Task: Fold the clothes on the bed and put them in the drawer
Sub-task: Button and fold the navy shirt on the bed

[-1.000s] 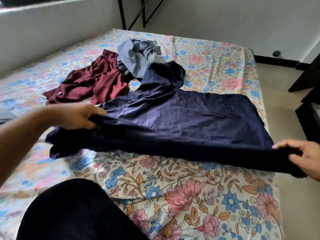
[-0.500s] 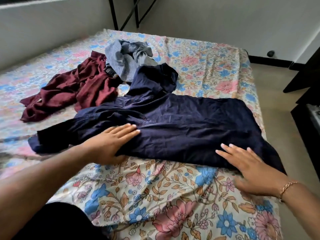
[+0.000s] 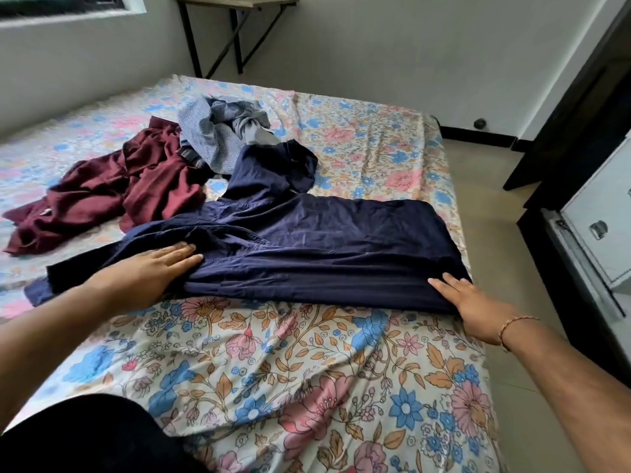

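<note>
A navy garment (image 3: 324, 240) lies spread across the floral bed (image 3: 307, 387), its near edge folded over. My left hand (image 3: 150, 271) presses flat on its left part, fingers straight. My right hand (image 3: 474, 302), a bracelet on its wrist, lies flat on the garment's near right corner. A crumpled maroon garment (image 3: 112, 189) sits to the left behind it. A grey-blue checked garment (image 3: 218, 134) is bunched further back. A white drawer unit (image 3: 601, 216) with a metal handle stands at the right edge.
The bed's right edge drops to a tiled floor (image 3: 495, 206). A dark door frame (image 3: 573, 107) stands at right. A wall-mounted table with black legs (image 3: 235, 32) is behind the bed. My dark-clothed knee (image 3: 85, 438) is at the bottom left.
Both hands let go of the lifted navy edge, laid it down and now press it flat. My right hand slid right towards the garment's corner. The camera tilted up.
</note>
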A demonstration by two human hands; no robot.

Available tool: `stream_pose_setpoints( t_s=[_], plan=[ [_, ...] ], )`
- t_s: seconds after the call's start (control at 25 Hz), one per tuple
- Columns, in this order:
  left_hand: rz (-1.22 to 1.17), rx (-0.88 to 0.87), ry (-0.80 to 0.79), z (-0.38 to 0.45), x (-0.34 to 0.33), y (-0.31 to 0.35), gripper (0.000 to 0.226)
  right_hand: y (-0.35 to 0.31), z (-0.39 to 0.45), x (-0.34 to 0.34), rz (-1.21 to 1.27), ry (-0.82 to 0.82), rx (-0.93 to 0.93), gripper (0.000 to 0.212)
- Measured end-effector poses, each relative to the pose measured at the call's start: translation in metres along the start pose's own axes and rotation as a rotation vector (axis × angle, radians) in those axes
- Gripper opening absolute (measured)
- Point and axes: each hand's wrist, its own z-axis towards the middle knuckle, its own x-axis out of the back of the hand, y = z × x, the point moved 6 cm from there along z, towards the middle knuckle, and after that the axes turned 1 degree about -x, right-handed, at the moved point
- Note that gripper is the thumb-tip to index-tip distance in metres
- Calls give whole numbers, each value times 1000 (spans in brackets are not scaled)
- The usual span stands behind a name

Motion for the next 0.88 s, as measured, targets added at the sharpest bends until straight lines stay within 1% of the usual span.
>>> stream_pose_setpoints(
  t_s=[0.12, 0.16, 0.24, 0.28, 0.32, 0.36, 0.4, 0.44, 0.48, 0.52, 0.56, 0.6, 0.64, 0.68, 0.72, 0.76, 0.8, 0.84, 0.88],
  plan=[
    [-41, -74, -50, -19, 15, 16, 85, 7, -34, -9, -18, 10, -2, 95],
    [-80, -106, -88, -31, 22, 23, 85, 11, -47, -15, -16, -3, 20, 95],
    [-153, -155, -176, -62, 33, 42, 81, 26, -69, -32, 11, -47, 27, 105],
    [-170, -169, -194, -71, 33, 53, 80, 35, -78, -48, 1, -75, 33, 109],
    [-148, -157, -230, -82, 31, 60, 84, 35, -83, -58, -1, -78, 52, 107],
    [-92, -127, -289, -85, 27, 63, 91, 39, -84, -66, -29, -66, 53, 100],
    [-22, -88, -352, -85, 20, 64, 98, 30, -87, -62, -85, -60, 33, 90],
    [28, -58, -397, -86, 15, 64, 103, 16, -90, -53, -159, -72, -18, 85],
    [30, -40, -420, -84, 14, 64, 104, -4, -90, -39, -267, -105, -62, 92],
    [-7, -38, -413, -81, 17, 63, 104, -33, -92, -18, -296, -49, -105, 92],
    [-59, -52, -374, -79, 25, 65, 101, -68, -90, 0, -291, 77, -102, 75],
    [-120, -69, -316, -79, 34, 67, 96, -109, -90, 15, -246, 217, -46, 56],
    [-191, -75, -244, -80, 45, 69, 92, -151, -85, 23, -164, 334, 38, 45],
    [-264, -75, -147, -84, 56, 70, 88, -195, -81, 25, -51, 415, 146, 42],
    [-302, -62, -24, -90, 66, 67, 79, -240, -76, 24, 55, 450, 260, 45],
    [-303, -31, 117, -97, 76, 64, 67, -273, -68, 18, 124, 452, 361, 49],
    [-288, 33, 257, -106, 83, 56, 58, -304, -61, 15, 146, 453, 447, 52],
    [-281, 131, 374, -118, 87, 45, 53, -327, -53, 10, 144, 445, 493, 53],
    [-307, 251, 440, -131, 88, 30, 56, -342, -43, 9, 142, 447, 515, 55]
  ],
)
